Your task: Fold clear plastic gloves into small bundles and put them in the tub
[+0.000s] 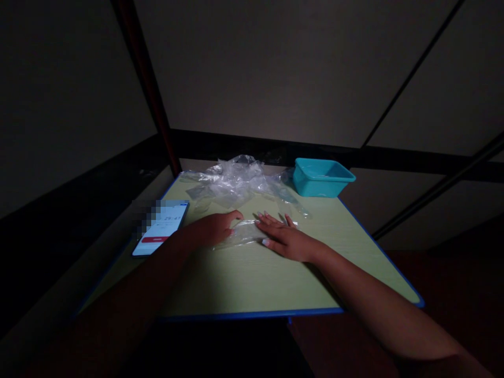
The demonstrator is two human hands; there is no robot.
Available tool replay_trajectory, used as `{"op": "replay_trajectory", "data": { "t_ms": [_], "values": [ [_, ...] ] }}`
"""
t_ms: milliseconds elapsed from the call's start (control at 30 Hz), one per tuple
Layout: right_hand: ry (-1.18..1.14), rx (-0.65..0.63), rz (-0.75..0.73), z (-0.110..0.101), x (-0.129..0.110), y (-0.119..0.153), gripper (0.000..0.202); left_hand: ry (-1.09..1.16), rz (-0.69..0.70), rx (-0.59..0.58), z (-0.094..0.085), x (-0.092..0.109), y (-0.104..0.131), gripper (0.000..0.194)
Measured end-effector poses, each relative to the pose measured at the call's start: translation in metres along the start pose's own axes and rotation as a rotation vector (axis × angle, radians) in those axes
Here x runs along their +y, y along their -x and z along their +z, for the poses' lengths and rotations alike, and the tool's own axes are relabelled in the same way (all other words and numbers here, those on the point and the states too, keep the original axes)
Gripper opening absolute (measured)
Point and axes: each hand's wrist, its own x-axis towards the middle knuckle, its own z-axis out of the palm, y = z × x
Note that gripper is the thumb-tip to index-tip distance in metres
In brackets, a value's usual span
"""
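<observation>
A clear plastic bag (246, 234) lies flattened on the table in front of me. My right hand (284, 240) rests flat across its right part, fingers stretched out and spread. At the bag's left end is my left hand (218, 227), with thumb and forefinger apart and the thumb touching the plastic; its other fingers are hidden. Just beyond both hands sits a loose, crumpled heap of clear plastic bags (236, 181), some of them reaching toward the right.
A turquoise plastic basin (321, 181) stands at the table's back right corner. On the left, beside my left forearm, lies a phone (165, 228) with its screen lit. The pale table (252, 289) has a blue edge, and panelled walls rise behind it and to the left.
</observation>
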Motion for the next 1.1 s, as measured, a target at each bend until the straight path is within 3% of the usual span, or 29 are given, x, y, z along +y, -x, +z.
{"op": "replay_trajectory", "data": {
  "t_ms": [200, 500, 667, 833, 933, 1100],
  "values": [
    [0.015, -0.028, -0.001, 0.004, 0.002, -0.002, 0.06, -0.029, 0.0, 0.014, 0.002, -0.001, 0.0, 0.029],
    [0.032, -0.05, 0.023, 0.005, 0.004, -0.001, 0.061, -0.022, 0.021, 0.002, -0.003, 0.006, 0.002, 0.038],
    [0.053, -0.057, 0.021, 0.004, 0.003, 0.0, 0.062, -0.023, 0.075, -0.022, -0.002, -0.002, -0.001, 0.045],
    [0.054, -0.078, 0.034, 0.003, 0.003, 0.0, 0.061, -0.045, 0.069, -0.027, -0.002, -0.001, -0.001, 0.038],
    [0.055, -0.084, 0.04, 0.002, 0.002, 0.0, 0.061, -0.046, 0.058, 0.021, -0.003, 0.007, 0.0, 0.032],
    [0.043, -0.074, 0.042, 0.004, 0.003, -0.001, 0.062, -0.203, 0.122, 0.235, 0.005, 0.009, -0.006, 0.039]
  ]
}}
